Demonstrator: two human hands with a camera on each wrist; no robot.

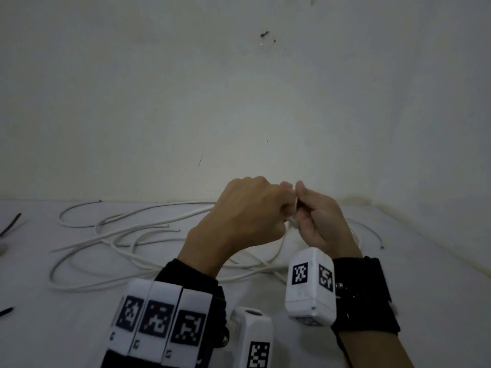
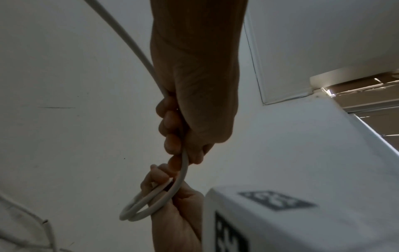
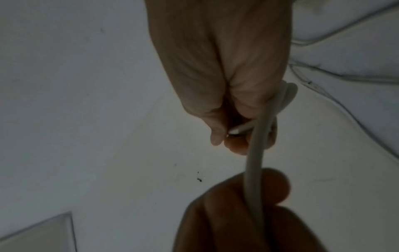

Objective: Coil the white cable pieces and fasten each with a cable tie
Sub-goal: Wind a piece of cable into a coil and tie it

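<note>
Both hands meet above the white table (image 1: 398, 288). My left hand (image 1: 279, 208) is a fist around a white cable (image 2: 138, 49), which runs through the fist (image 2: 172, 136) and out at the bottom. Just past it the cable bends into a small coil (image 2: 125, 214) of about two loops. My right hand (image 2: 162, 177) pinches that coil near the cable's cut end (image 3: 235, 131). In the right wrist view the cable (image 3: 253, 162) stretches from my right hand (image 3: 228, 138) to the left fist (image 3: 237, 209). In the head view my right hand (image 1: 301, 208) hides the coil.
Several loose white cable pieces (image 1: 127, 235) sprawl across the table behind and under my hands. Two thin dark strips lie at the left edge, one (image 1: 10, 224) farther back and one (image 1: 6, 311) nearer. A white wall (image 1: 239, 102) rises right behind the table.
</note>
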